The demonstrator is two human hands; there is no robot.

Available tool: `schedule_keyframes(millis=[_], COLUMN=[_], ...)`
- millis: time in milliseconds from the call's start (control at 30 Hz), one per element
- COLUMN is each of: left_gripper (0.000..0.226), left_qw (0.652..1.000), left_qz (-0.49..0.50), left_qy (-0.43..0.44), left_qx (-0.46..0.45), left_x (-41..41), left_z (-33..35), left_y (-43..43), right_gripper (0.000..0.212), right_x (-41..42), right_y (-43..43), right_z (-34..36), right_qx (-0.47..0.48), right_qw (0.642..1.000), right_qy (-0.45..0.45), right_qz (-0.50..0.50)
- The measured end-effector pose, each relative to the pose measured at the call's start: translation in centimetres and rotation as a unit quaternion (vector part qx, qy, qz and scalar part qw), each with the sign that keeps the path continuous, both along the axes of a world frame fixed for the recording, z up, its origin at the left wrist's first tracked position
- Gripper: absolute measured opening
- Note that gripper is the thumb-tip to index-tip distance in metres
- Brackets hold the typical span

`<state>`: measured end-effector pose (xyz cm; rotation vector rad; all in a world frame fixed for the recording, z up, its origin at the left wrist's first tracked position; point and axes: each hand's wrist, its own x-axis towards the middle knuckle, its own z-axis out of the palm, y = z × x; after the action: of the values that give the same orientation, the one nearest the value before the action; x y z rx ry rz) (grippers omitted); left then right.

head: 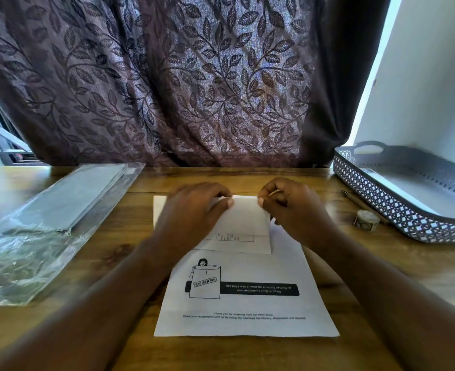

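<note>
With curled fingers, left hand [194,207] and right hand [293,210] pinch the far fold of the printed sheet [247,277] on the wooden table [360,263] — a sideways thumb slip could crease its flap [247,226] crooked.

Plastic packet [46,223] lies left; perforated grey tray [381,200], tape roll [367,220] and pen [354,200] sit right

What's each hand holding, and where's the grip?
Both pinch the folded white sheet along its far edge: left hand left of centre, right hand near the right corner.
</note>
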<state>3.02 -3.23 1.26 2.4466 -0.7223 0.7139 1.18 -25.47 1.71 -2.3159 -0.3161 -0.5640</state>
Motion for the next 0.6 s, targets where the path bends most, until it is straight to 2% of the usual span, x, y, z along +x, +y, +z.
schedule_keyframes(millis=[100, 267, 600], left_gripper=[0.030, 0.025, 0.022], left_qw=[0.999, 0.997, 0.997], left_qz=[-0.022, -0.014, 0.057], left_qy=[-0.026, -0.056, -0.042], left_qx=[0.038, 0.044, -0.005], left_x=[-1.0, -0.7, 0.5], left_z=[-0.1, -0.1, 0.5], left_y=[-1.7, -1.8, 0.5], right_gripper=[0.009, 0.012, 0.007], right_x=[-0.5, -0.4, 1.1], right_y=[0.8, 1.0, -1.7], right_z=[-0.2, -0.5, -0.4], right_qx=[0.005, -0.013, 0.031], right_qw=[0.999, 0.997, 0.999], right_qy=[-0.033, -0.049, -0.014], right_qz=[0.029, 0.053, 0.012])
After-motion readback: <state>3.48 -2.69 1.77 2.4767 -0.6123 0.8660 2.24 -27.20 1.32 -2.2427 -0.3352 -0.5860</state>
